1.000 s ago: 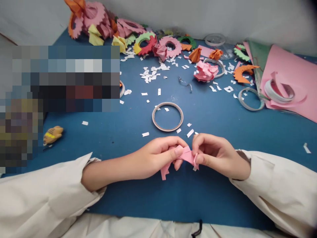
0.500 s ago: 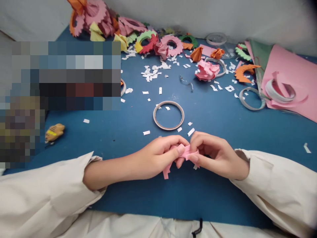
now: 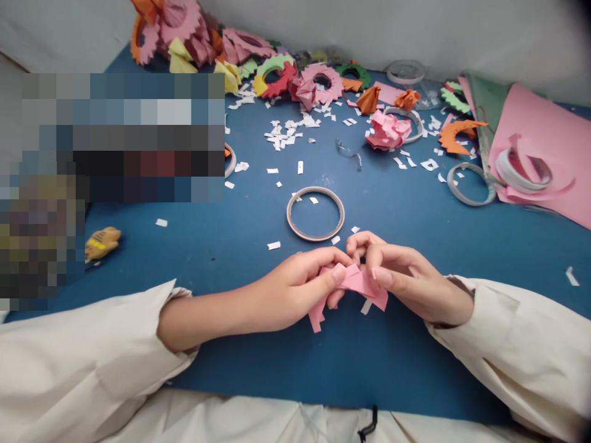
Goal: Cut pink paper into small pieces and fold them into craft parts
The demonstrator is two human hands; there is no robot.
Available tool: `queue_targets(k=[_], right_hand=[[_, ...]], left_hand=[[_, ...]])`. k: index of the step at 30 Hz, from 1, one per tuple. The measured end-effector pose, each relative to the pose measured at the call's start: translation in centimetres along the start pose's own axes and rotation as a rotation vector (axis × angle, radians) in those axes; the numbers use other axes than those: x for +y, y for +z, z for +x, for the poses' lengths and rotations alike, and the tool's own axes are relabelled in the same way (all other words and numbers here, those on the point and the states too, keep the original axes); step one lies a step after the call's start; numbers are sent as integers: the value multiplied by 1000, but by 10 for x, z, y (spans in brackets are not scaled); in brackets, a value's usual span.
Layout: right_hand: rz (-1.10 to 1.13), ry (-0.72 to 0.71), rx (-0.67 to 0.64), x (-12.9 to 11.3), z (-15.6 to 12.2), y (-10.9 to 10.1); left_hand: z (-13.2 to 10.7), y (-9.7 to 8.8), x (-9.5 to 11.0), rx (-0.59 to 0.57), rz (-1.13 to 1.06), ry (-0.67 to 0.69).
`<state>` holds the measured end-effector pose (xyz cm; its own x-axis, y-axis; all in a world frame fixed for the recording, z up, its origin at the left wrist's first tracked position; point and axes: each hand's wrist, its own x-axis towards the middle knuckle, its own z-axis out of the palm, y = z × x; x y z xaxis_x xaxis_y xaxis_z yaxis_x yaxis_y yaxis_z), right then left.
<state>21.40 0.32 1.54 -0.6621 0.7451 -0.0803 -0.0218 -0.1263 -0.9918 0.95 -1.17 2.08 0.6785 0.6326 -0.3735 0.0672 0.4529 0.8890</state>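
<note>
Both hands meet low over a blue table [image 3: 397, 363] near its front edge. My left hand [image 3: 295, 289] pinches a folded pink paper piece [image 3: 357, 286] between thumb and fingers; a notched end of it hangs below the fingers. My right hand [image 3: 406, 277] pinches the same pink piece from the right, fingers curled over it. A thin white strip sticks out under the paper. Cream sleeves cover both forearms.
An empty tape ring [image 3: 316, 213] lies just beyond the hands among white paper scraps [image 3: 286, 132]. Folded paper wreaths [image 3: 277, 74] in several colours line the back. Pink sheets [image 3: 545, 141] and more tape rings [image 3: 471, 184] sit right. A small toy [image 3: 101, 241] lies left.
My right hand has shifted its grip and opened the pink piece out, so more of the paper shows to the right. The left hand has held nearly still.
</note>
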Motion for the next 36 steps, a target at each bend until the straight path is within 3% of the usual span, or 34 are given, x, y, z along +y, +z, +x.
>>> queue_targets(k=[11,19,28,32,36], right_hand=[[166,63,68,2,2,0],[173,46,20,3,1,0],[352,116,23,4,-2,3],[315,77,40,2,-1,4],[132,58,141,1,-1,10]], left_hand=[[-4,-1,1,-45,104,40],[-3,-2,1,-49,130,28],[-2,-1,0,-31,85,21],[-2,-1,0,-22,62,19],[-2,-1,0,13,95,52]])
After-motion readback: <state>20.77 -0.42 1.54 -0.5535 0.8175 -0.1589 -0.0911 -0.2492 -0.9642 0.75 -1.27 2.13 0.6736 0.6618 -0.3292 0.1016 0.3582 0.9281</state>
